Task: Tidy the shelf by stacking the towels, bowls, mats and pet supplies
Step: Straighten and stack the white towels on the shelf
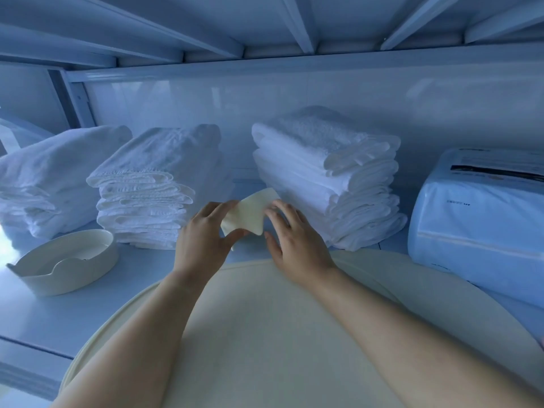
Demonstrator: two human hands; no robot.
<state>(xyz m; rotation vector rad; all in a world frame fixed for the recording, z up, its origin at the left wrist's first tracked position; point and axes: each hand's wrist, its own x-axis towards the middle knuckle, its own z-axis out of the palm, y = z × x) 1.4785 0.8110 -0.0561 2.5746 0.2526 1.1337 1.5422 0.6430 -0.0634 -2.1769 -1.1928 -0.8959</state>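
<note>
Small cream mat (248, 214) is being held up above the shelf (132, 272), in the gap between the middle towel stack (153, 187) and the right towel stack (323, 172). Both hands are pinching it. The left hand (203, 237) is gripping its left edge between thumb and fingers, and the right hand (297, 240) is curling over its right edge, so the piece is bending between them.

The gap between those two stacks is narrow, and the hands are filling most of it. A strip of bare shelf is showing on the near left, between the bowl (73, 282) and the large round mat (265, 334). The large round mat is lying under both forearms, its near edge reaching out past the shelf's front edge and its right rim running just beside the wrapped package (477, 225). The upper shelf (265, 25) is hanging low over the stacks.

The left towel stack (50, 184) is sitting far left, just beside the middle one. The bowl is standing near that stack with a scalloped notch in its near rim. Its inside is showing pale, with one dark speck too small to tell.
</note>
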